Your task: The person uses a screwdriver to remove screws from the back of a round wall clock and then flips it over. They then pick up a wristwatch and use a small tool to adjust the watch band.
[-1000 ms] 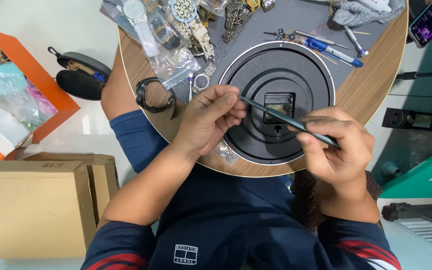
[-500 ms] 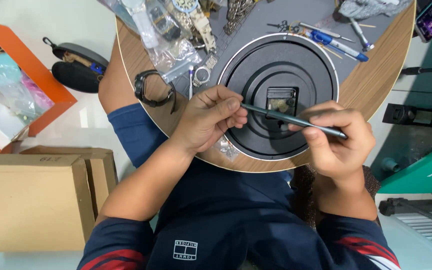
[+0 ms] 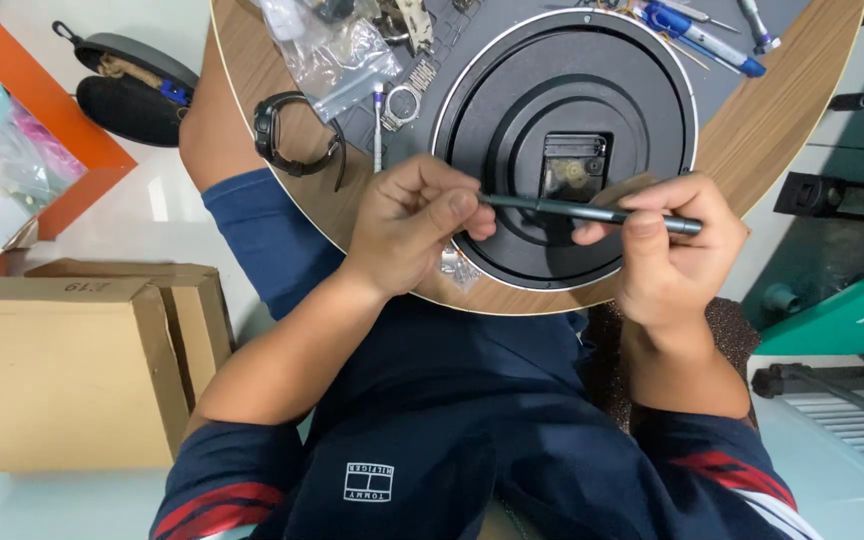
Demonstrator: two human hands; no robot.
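A round black wall clock [image 3: 512,110] lies face down on the round wooden table [image 3: 772,120], its square movement [image 3: 572,165] showing brass parts. My right hand [image 3: 667,250] grips a slim dark tool [image 3: 592,212] held level over the clock's near edge. My left hand [image 3: 417,220] pinches the tool's left tip between thumb and fingers.
A black wristwatch [image 3: 292,135], a metal-band watch [image 3: 407,95], clear plastic bags [image 3: 337,50] and blue-handled screwdrivers [image 3: 697,28] lie on the table. Cardboard boxes [image 3: 62,370] stand at left on the floor, beside an orange box [image 3: 62,150] and a black case [image 3: 132,85].
The tool has swung from a slant to nearly level. Both hands have shifted slightly toward the clock's near rim; the view has tilted down.
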